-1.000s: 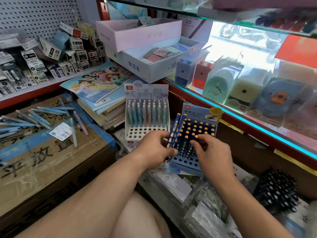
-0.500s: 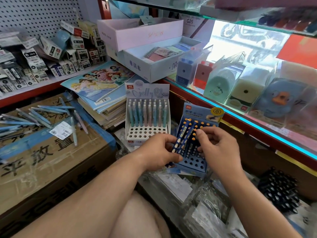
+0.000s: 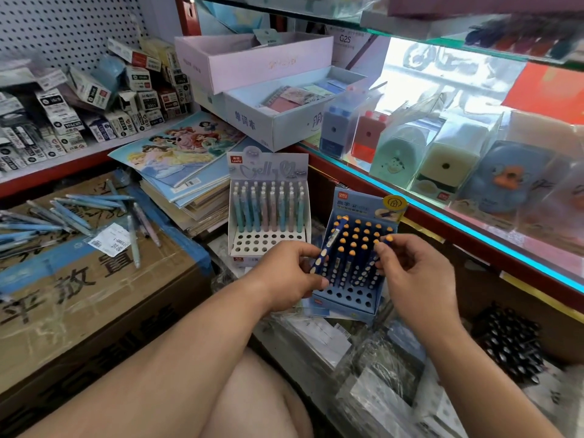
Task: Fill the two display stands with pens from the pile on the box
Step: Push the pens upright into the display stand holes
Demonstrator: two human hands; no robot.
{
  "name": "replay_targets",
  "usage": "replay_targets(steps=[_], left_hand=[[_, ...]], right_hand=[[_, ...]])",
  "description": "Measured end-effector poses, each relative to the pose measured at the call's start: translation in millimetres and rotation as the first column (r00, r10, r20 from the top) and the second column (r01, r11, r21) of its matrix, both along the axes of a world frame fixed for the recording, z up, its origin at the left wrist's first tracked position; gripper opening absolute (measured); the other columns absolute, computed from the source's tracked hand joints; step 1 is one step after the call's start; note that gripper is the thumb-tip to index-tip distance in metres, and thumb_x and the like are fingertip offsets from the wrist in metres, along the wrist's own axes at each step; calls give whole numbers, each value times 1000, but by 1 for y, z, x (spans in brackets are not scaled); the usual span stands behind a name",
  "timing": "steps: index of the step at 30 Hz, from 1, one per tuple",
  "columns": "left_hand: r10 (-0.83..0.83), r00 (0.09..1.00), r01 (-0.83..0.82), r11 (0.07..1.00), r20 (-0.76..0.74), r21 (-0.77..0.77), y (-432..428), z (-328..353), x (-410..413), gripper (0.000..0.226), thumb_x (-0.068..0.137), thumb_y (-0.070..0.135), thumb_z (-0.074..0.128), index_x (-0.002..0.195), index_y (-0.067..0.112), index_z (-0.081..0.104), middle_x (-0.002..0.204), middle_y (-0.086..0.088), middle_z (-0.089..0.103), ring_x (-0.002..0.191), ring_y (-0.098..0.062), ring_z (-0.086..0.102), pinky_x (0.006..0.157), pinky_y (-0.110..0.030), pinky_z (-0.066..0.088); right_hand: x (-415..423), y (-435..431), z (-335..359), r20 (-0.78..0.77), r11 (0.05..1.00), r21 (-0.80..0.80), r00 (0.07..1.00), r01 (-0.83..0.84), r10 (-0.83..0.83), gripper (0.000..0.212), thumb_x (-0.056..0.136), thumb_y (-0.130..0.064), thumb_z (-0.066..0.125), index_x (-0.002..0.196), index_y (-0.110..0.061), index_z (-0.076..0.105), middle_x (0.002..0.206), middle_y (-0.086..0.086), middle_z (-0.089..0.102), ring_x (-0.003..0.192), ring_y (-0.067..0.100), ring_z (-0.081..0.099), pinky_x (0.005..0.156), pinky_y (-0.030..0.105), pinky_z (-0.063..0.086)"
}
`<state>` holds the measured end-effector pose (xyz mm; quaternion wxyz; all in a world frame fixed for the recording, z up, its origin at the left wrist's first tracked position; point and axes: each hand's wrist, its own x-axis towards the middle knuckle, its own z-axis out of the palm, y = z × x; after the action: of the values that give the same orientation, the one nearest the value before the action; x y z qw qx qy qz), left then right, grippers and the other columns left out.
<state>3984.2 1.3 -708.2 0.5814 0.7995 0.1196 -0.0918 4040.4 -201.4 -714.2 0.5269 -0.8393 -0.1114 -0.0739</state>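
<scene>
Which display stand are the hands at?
The blue stand, orange-capped pens, right of the white stand with pastel pens; left hand and right hand hold some at it.

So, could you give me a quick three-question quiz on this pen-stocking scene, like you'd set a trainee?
1. True or false: the visible front holes of the white stand are empty.
2. The left hand grips: A) a tilted blue pen B) a notebook C) a price label
3. Fill in: at the blue stand, the right hand pinches a second pen with an ____ cap.

Key: 1 true; 2 A; 3 orange.
</scene>
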Motion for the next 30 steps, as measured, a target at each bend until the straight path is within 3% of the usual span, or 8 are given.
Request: replay_targets(steps=[2,6,12,15,24,26,28,30], left_hand=[[55,998,-55,998,7,-3,-1,1,1,36,88,1,76,120,15,68,77,1,63,72,-14,64,80,-37,63],[115,993,-115,993,10,4,-1,2,1,30,86,2,78,106,17,61,84,-5,55,76,-20,61,82,-47,63],[134,988,-141,985,78,94,1,-2,4,25,85,9,82,95,19,61,83,-4,58,72,-19,60,77,-44,63],[123,988,-134,983,93,122,2,-4,6,24,82,14,85,95,20,65,90,-7,67,79,-21,64,80,-43,60],[77,994,-87,986,78,139,3,-6,8,21,82,13,85,95,19,70,88,-9,70,74,-17,62,72,-34,56],[59,996,-69,988,73,139,1,-5,8,20,82,12,85,94,19,71,83,-5,67,72,-15,61,71,-33,54],[36,997,-44,990,66,132,1,-6,9,19,81,13,85,94,19,71,83,-4,67,71,-15,60,72,-37,55],[-4,998,-3,993,64,115,-2,-4,9,18,82,12,85,93,18,72,81,-5,67,70,-16,60,75,-42,57]], right_hand=[[-3,-1,-6,7,999,-40,1000,-2,2,5,96,-27,68,99,-30,71,81,-10,72,79,6,69,78,40,61],[-3,2,-14,-6,995,-103,1000,-5,4,9,97,-28,67,105,-28,72,84,-11,71,82,6,69,79,40,62],[0,5,-19,44,958,-287,999,7,6,22,96,-36,67,112,-23,75,88,-13,71,81,3,66,77,35,60],[1,10,-20,30,914,-405,999,3,10,21,96,-38,68,109,-23,75,86,-10,70,80,7,65,75,34,59],[0,10,-15,-12,859,-512,1000,14,-24,28,91,-48,70,103,-22,74,85,-9,71,76,9,65,70,32,58],[-2,7,-7,-22,897,-442,999,21,-34,28,90,-48,72,102,-24,71,82,-14,68,74,2,64,67,26,57],[-6,5,3,-43,967,-255,999,11,-22,20,90,-43,73,101,-26,70,81,-12,68,74,-1,65,61,15,53],[-10,6,14,-132,998,0,989,-67,66,16,91,-35,74,103,-25,71,84,-6,73,77,4,69,65,20,58]])
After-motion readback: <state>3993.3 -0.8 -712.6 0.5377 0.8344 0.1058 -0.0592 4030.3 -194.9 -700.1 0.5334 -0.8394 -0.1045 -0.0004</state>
